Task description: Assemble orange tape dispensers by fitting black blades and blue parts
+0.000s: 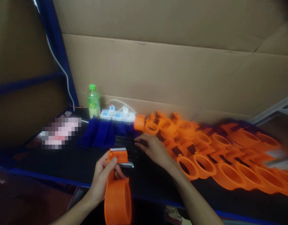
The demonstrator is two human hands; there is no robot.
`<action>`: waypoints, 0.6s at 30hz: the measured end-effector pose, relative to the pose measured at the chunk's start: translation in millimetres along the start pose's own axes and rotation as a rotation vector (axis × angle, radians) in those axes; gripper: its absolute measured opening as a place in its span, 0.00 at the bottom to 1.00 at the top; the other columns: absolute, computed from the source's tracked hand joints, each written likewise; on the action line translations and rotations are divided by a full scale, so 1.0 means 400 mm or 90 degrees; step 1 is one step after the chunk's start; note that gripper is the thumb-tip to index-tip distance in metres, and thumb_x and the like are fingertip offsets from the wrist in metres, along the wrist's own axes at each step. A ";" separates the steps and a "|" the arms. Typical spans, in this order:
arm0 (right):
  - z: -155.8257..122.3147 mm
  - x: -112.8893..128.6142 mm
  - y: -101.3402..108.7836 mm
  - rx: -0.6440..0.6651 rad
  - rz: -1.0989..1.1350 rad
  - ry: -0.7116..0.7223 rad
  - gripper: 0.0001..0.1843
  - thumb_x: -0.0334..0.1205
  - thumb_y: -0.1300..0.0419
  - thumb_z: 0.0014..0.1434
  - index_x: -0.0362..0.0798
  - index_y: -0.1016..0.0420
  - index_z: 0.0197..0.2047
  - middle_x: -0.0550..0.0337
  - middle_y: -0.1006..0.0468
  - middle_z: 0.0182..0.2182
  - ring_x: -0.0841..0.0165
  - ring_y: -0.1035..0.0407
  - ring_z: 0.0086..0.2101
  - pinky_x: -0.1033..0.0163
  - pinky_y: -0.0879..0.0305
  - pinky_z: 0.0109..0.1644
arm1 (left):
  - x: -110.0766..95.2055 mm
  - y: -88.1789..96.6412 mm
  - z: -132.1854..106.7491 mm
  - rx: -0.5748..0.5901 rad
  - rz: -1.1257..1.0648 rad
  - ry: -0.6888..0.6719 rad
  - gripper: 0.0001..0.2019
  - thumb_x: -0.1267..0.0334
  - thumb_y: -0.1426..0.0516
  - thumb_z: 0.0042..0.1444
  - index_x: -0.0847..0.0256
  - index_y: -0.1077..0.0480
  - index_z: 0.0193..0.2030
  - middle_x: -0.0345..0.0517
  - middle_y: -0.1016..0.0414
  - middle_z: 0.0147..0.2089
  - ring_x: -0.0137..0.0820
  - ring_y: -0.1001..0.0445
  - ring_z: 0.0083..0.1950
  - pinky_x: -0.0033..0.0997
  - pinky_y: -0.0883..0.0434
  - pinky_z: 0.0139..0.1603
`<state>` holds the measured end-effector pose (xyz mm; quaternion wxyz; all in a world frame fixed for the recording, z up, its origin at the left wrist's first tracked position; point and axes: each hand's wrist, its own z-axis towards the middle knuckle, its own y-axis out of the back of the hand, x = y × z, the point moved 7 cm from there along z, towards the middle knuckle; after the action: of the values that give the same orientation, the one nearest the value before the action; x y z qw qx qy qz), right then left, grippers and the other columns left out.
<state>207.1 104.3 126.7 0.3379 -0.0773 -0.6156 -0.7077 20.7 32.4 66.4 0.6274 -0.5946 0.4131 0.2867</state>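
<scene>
Currently, your hands are apart over the black work surface [69,165]. Your left hand [101,176] is closed around the neck of an orange tape dispenser [117,200], with the thumb across the neck. The dispenser is at the front edge, held with its ring section downward and its head upward. A serrated strip [118,149] runs along the top of the head; a shiny metal piece [128,164] projects from the head toward your right side.

Your right hand [154,150] extends forward, fingertips at the right end of a group of black strips [125,141]. You cannot tell from this view whether the fingers grip a strip.

Just left of the strips are dark blue pieces [99,134], set side by side. Behind these, locate the white power strip [118,115] with its plugs inserted, and the green-capped bottle [94,103], upright beside it. To the right of your right hand, more orange dispensers [228,175] lie in rows, blurred toward the far end.
</scene>
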 end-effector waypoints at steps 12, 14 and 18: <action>0.001 -0.018 -0.014 0.026 0.008 -0.030 0.13 0.45 0.40 0.64 0.51 0.20 0.47 0.57 0.19 0.44 0.67 0.25 0.40 0.63 0.31 0.44 | 0.013 0.005 0.006 -0.009 -0.015 0.017 0.14 0.54 0.40 0.60 0.63 0.30 0.46 0.41 0.23 0.22 0.27 0.28 0.18 0.23 0.36 0.20; 0.000 -0.018 -0.015 0.024 0.016 -0.034 0.13 0.46 0.40 0.63 0.51 0.20 0.46 0.57 0.19 0.44 0.66 0.25 0.40 0.62 0.31 0.45 | 0.009 0.001 0.006 -0.005 -0.012 0.015 0.14 0.54 0.40 0.60 0.63 0.29 0.45 0.41 0.23 0.22 0.27 0.28 0.18 0.23 0.36 0.20; 0.001 -0.018 -0.014 0.013 0.045 -0.036 0.12 0.45 0.39 0.62 0.50 0.20 0.45 0.56 0.19 0.43 0.66 0.26 0.40 0.61 0.32 0.47 | 0.005 -0.003 0.007 0.000 -0.006 0.014 0.14 0.53 0.40 0.60 0.63 0.28 0.44 0.42 0.23 0.21 0.27 0.28 0.18 0.22 0.37 0.20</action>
<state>209.3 107.7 118.3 0.3459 -0.1160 -0.6289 -0.6866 23.3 34.8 65.2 0.6242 -0.5997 0.4172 0.2769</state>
